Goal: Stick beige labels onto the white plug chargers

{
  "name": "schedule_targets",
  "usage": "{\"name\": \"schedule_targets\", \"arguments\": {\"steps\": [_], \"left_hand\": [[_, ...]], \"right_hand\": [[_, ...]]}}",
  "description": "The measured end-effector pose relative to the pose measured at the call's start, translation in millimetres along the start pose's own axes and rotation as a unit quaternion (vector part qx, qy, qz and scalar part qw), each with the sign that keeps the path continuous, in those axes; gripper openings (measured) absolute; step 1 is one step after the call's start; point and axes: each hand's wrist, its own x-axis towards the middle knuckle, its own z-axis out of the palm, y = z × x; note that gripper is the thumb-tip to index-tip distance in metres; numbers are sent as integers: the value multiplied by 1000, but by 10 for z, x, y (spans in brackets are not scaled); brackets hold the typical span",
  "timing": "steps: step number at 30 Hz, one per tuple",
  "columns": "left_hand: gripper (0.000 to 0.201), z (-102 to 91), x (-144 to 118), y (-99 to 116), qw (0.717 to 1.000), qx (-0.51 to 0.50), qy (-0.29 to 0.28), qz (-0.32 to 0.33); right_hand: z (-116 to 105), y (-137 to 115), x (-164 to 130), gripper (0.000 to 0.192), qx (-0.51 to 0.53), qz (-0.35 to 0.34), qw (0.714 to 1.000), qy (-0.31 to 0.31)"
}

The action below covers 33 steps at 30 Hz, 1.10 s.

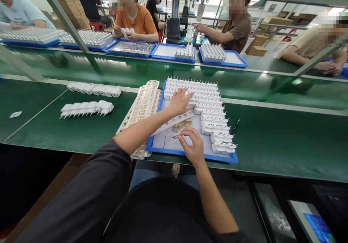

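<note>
At frame centre a blue tray (pixel 163 149) sits on the green bench (pixel 285 141), packed with white plugs (pixel 209 105). The left hand (pixel 179 101) rests on the plugs in the tray's upper left. The right hand (pixel 191 145), lower centre, pinches a small piece above the tray floor. Card strips (pixel 141 109) lie just left of the tray. Two plug rows (pixel 89 100) lie at left. Seated workers fill the top.

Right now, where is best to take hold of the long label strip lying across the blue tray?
Probably the label strip at its bare middle, pinched by the thin long edges from above: it lies flat on the blue tray, the left hand covers its far end, and white plugs crowd the right side.
</note>
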Motion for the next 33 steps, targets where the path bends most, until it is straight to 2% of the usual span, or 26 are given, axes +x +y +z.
{"name": "schedule_targets", "arguments": {"steps": [1, 3, 5, 7, 10, 12, 14, 15, 17, 19, 21, 23, 25, 27, 30, 33], "left_hand": [[67, 80, 109, 43, 1000, 17, 4, 3], [56, 228, 252, 114, 999, 39, 11, 3], [38, 334, 303, 156, 999, 44, 22, 3], [30, 374, 283, 163, 999, 7, 43, 9], [27, 279, 151, 113, 992, -117, 52, 1], [25, 124, -26, 61, 984, -170, 39, -17], [32, -69, -300, 17, 968, -245, 28, -36], [38, -164, -473, 1, 941, -334, 25, -52], [49, -322, -862, -19, 857, -510, 28, -69], [58, -405, -1255, -29, 792, -604, 29, -84], [54, -402, -1590, -33, 752, -650, 41, -103], [47, -337, -1841, -30, 731, -670, 55, -118], [44, -251, -2012, -14, 725, -674, 73, -120], [43, -181, -2122, 14, 736, -661, 92, -113], [42, -133, -2214, 56, 774, -616, 104, -101], [46, -125, -2262, 64, 824, -546, 117, -90]], "right_hand": [[1, 11, -6, 7, -1, 7, 1000, -5], [3, 26, -15, 7, -6, 19, 1000, -11], [1, 33, -23, 8, -12, 25, 1000, -11], [-2, 31, -27, 8, -11, 27, 1000, -13], [-12, 22, -27, 7, 8, 36, 999, -9], [-19, 27, -28, 6, 35, 46, 998, 0], [-24, 49, -32, 5, 78, 55, 995, 8], [-26, 63, -35, 5, 104, 62, 993, 10], [-30, 82, -39, 4, 158, 85, 984, 17], [-36, 56, -39, 5, 208, 115, 971, 23], [-43, -36, -38, 6, 245, 143, 959, 19], [-43, -182, -40, 7, 272, 155, 950, -6], [-27, -341, -44, 6, 285, 142, 947, -46], [8, -470, -53, 2, 286, 122, 947, -77], [75, -582, -70, 2, 287, 123, 946, -89], [111, -638, -91, 2, 317, 160, 928, -113]]}}
